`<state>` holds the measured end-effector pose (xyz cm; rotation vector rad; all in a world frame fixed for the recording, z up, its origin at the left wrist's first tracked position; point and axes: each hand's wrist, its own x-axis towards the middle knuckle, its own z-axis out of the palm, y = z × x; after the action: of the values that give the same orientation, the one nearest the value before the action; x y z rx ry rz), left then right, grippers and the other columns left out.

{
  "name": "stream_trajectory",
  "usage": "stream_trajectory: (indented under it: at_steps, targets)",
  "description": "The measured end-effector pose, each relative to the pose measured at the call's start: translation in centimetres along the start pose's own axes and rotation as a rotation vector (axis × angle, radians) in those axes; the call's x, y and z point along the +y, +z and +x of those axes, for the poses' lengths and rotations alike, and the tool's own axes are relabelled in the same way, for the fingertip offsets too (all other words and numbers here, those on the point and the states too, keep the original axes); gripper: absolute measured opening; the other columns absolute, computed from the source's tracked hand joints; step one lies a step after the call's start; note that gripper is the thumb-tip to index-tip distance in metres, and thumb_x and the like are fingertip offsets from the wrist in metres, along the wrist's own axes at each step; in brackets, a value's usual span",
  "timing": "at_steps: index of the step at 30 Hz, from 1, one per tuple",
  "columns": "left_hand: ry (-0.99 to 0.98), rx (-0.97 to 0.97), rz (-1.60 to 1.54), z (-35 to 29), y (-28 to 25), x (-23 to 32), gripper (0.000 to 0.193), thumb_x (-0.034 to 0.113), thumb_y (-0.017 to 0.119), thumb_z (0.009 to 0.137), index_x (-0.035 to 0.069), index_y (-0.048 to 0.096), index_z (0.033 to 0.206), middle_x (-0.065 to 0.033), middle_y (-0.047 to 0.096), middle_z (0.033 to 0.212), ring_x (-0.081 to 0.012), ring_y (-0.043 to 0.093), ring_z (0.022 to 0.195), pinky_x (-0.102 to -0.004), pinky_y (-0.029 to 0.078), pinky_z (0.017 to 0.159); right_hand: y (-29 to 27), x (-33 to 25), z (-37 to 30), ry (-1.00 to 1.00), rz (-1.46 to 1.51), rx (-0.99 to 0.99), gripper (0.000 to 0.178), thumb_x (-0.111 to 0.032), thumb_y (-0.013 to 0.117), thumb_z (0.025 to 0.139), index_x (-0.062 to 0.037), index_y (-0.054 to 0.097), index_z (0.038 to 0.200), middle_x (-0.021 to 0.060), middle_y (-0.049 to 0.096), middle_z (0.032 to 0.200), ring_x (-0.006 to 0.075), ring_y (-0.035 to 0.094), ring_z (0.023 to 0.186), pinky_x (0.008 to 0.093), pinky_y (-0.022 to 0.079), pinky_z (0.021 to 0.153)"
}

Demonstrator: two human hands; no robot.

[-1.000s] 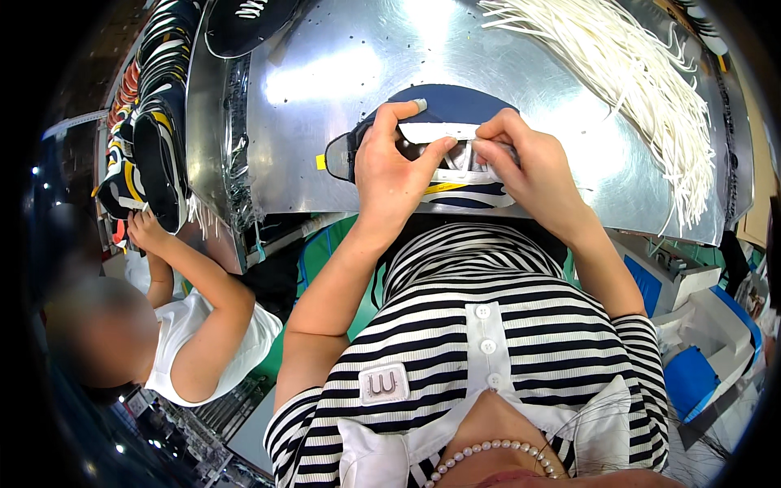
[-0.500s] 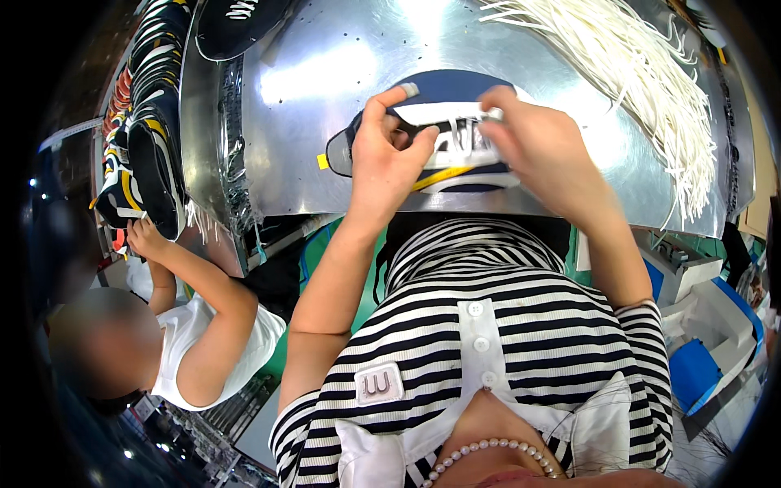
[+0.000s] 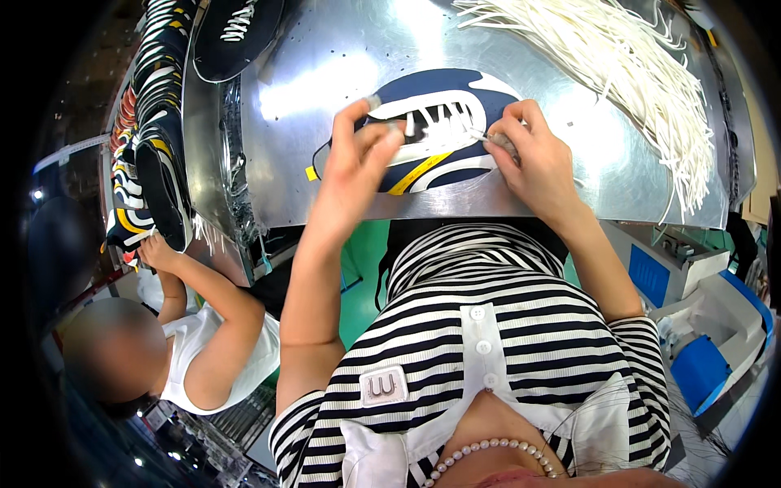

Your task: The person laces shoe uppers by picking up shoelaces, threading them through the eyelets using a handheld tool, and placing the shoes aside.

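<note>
A navy shoe upper (image 3: 431, 80) with white and yellow trim lies on its side on a metal tabletop (image 3: 309, 195). A white shoelace (image 3: 446, 122) zigzags through its eyelets. My right hand (image 3: 533, 159) is closed at the toe side, pinching the lace end between thumb and fingers. My left hand (image 3: 354, 159) hovers at the shoe opening near the heel, slightly blurred. Its index finger and thumb are spread apart, with no lace visibly gripped between them. Light coverings show on some fingertips. A yellow tab (image 3: 311, 173) sticks out at the heel.
A heap of white laces (image 3: 618, 89) covers the right of the table. A black shoe upper (image 3: 232, 41) lies at the far left. Beyond the left edge, stacked shoe uppers (image 3: 159, 89) stand beside a co-worker's hand (image 3: 159, 250). A grey and blue bin (image 3: 716, 350) sits at the right.
My right hand has drawn back toward the toe with the lace, uncovering the eyelets. My left hand has shifted left and lifted slightly off the opening. The shoe sits slightly farther left.
</note>
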<state>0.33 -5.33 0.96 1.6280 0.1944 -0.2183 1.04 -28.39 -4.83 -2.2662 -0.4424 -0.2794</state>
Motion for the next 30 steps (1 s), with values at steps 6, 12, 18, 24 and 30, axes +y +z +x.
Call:
stream_trajectory:
  at_steps: [6, 12, 18, 24, 30]
  targets:
    - [0.577, 0.049, 1.063, -0.6, 3.2, -1.0, 0.029, 0.014, 0.077, 0.077, 0.004, 0.063, 0.100, -0.0126, 0.066, 0.094, -0.0303, 0.063, 0.088, -0.0408, 0.045, 0.081, -2.0, -3.2, 0.1, -0.196, 0.105, -0.076, 0.016, -0.009, 0.068, 0.078, -0.0106, 0.059, 0.091, 0.0079, 0.060, 0.079, 0.0291, 0.061, 0.061, 0.0393, 0.047, 0.053]
    - [0.673, 0.145, 0.836, 2.1, 1.9, -1.4, 0.021, 0.008, 0.075, 0.078, 0.000, 0.062, 0.093, -0.0140, 0.065, 0.086, -0.0318, 0.063, 0.078, -0.0376, 0.048, 0.070, -4.6, -2.9, -4.4, -0.193, 0.271, -0.634, 0.013, -0.016, 0.070, 0.084, -0.0097, 0.066, 0.095, 0.0074, 0.066, 0.079, 0.0233, 0.064, 0.065, 0.0343, 0.049, 0.058]
    - [0.742, 0.105, 0.776, 0.7, 2.9, 0.0, 0.021, 0.009, 0.076, 0.078, 0.001, 0.062, 0.091, -0.0133, 0.065, 0.085, -0.0307, 0.062, 0.076, -0.0368, 0.048, 0.069, -1.1, -1.8, -1.0, 0.434, 0.672, -0.011, 0.023, -0.019, 0.071, 0.088, -0.0013, 0.070, 0.103, 0.0061, 0.069, 0.078, 0.0094, 0.061, 0.069, 0.0264, 0.048, 0.064]
    - [0.771, 0.099, 0.743, 0.2, 3.0, 0.5, 0.019, 0.008, 0.073, 0.079, 0.003, 0.062, 0.093, -0.0127, 0.063, 0.085, -0.0329, 0.061, 0.078, -0.0408, 0.047, 0.069, 0.2, -2.1, -0.4, 0.470, 0.882, -0.241, 0.018, -0.018, 0.073, 0.087, -0.0027, 0.071, 0.095, -0.0018, 0.062, 0.075, 0.0037, 0.052, 0.069, 0.0195, 0.041, 0.062]
    - [0.682, 0.050, 0.774, 1.9, 2.0, 0.2, 0.021, 0.008, 0.071, 0.080, 0.002, 0.067, 0.100, -0.0132, 0.060, 0.082, -0.0330, 0.059, 0.077, -0.0410, 0.047, 0.070, -1.8, -2.6, -3.7, 0.122, 0.768, -0.563, 0.013, -0.015, 0.072, 0.087, -0.0040, 0.069, 0.093, -0.0010, 0.062, 0.084, 0.0084, 0.056, 0.081, 0.0250, 0.044, 0.078]
